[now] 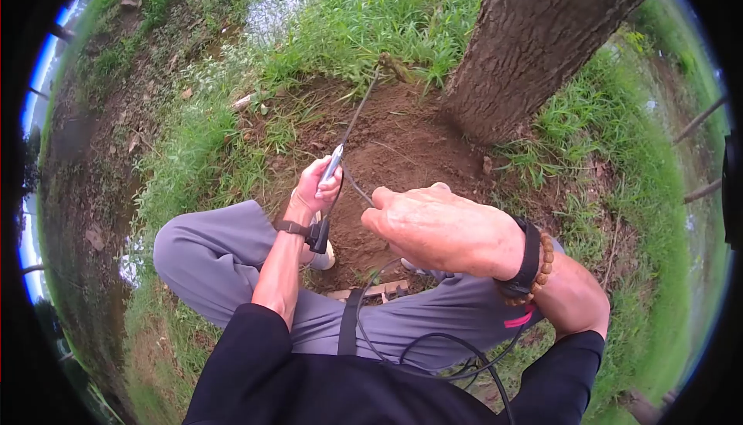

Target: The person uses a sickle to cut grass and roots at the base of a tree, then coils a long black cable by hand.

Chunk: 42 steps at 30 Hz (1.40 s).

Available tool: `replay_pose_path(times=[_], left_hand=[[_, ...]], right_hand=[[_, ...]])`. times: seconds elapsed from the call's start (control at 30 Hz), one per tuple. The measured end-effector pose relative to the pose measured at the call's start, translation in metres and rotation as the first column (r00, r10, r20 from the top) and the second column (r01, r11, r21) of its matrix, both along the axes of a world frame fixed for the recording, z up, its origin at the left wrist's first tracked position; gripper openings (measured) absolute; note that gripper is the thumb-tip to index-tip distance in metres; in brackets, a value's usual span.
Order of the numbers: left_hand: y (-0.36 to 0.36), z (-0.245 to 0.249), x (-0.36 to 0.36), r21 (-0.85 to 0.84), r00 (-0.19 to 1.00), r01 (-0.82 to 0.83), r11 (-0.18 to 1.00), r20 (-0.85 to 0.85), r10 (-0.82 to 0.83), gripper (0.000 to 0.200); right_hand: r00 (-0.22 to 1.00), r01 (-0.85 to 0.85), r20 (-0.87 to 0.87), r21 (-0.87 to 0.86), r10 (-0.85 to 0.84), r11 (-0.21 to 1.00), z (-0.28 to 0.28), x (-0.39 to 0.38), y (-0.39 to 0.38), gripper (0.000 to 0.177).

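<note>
My left hand (316, 186) is closed around a slender silver metal handle (333, 163). From its tip a thin dark rod or cable (361, 113) stretches up to a short wooden stub (396, 67) by the grass. A thin dark cord (356, 183) slants from beside the handle toward my right hand (445, 227). The right fingers are curled closed where that cord ends from view, and seem to pinch it; the palm side is hidden. Both hands are above bare brown soil (414, 138).
A thick tree trunk (534, 46) leans up at the right. Grass (379, 15) surrounds the soil, with water (271, 15) behind. Black cables (441, 337) loop across my lap. Below my knees is a piece of wood (375, 291). My wrists carry straps and a bead bracelet (546, 261).
</note>
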State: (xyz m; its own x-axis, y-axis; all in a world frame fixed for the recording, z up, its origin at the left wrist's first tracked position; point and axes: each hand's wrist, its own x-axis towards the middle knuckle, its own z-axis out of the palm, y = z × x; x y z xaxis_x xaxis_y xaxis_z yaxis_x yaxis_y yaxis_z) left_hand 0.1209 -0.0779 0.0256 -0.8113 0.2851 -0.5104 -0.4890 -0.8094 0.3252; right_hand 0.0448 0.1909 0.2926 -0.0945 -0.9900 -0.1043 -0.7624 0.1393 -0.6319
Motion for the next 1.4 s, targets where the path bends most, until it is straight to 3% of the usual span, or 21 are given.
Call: replay_pose_path(times=[0.13,0.2,0.27,0.33,0.4,0.6,0.8,1.0,1.13,1.17,1.2,1.27,1.4], left_hand=[[0.012,0.012,-0.013,-0.067,0.995,-0.017,0.998,0.100,0.024,0.047],[0.017,0.018,-0.022,-0.101,0.997,0.044,0.994,0.067,-0.037,0.045],[0.027,0.039,-0.031,-0.256,0.995,0.099,0.962,0.001,-0.102,0.043],[0.032,0.045,-0.037,-0.300,0.988,0.114,0.947,-0.067,-0.140,0.038],[0.039,0.054,-0.044,-0.501,0.971,0.086,0.861,-0.151,-0.185,0.035],[0.054,0.081,-0.057,-0.575,0.960,0.062,0.816,-0.189,-0.206,0.034],[0.076,0.079,-0.060,-0.546,0.961,0.050,0.836,-0.201,-0.189,0.037],[0.075,0.075,-0.067,-0.640,0.961,0.037,0.767,-0.187,-0.202,0.039],[0.097,0.082,-0.060,-0.784,0.965,-0.009,0.621,-0.171,-0.201,0.037],[0.106,0.078,-0.059,-0.904,0.927,-0.084,0.418,-0.225,-0.301,0.035],[0.107,0.079,-0.058,-0.898,0.926,-0.092,0.429,-0.236,-0.296,0.035],[0.111,0.086,-0.060,-0.706,0.964,-0.008,0.708,-0.193,-0.182,0.032],[0.100,0.100,-0.062,-0.695,0.972,0.032,0.718,-0.147,-0.185,0.034]], right_hand=[[1.000,-0.002,-0.001,0.021,0.002,1.000,0.007,0.001,0.005,0.015],[1.000,-0.010,-0.017,0.008,0.010,1.000,0.003,0.001,0.007,0.016],[1.000,0.000,-0.016,0.020,0.000,1.000,0.003,0.001,0.009,0.016],[1.000,0.005,-0.011,0.031,-0.005,1.000,0.004,0.002,0.012,0.016],[1.000,0.003,-0.008,-0.004,-0.003,1.000,0.005,0.002,0.017,0.015],[1.000,0.014,0.028,-0.056,-0.012,0.998,-0.001,0.001,0.027,0.016],[0.999,0.040,0.018,0.007,-0.041,0.999,0.011,-0.001,0.033,0.018],[1.000,0.017,0.005,-0.006,-0.017,1.000,0.013,0.000,0.029,0.020],[0.999,0.032,0.016,-0.006,-0.032,0.999,0.010,-0.001,0.014,0.016],[0.999,0.040,0.031,-0.005,-0.040,0.999,0.007,-0.002,0.009,0.014],[0.998,0.049,0.046,-0.002,-0.049,0.999,0.002,-0.002,0.007,0.013],[0.999,0.050,0.015,-0.034,-0.049,0.998,-0.005,-0.001,0.003,0.011],[0.996,0.090,-0.022,0.012,-0.090,0.996,0.004,0.007,0.000,0.011]])
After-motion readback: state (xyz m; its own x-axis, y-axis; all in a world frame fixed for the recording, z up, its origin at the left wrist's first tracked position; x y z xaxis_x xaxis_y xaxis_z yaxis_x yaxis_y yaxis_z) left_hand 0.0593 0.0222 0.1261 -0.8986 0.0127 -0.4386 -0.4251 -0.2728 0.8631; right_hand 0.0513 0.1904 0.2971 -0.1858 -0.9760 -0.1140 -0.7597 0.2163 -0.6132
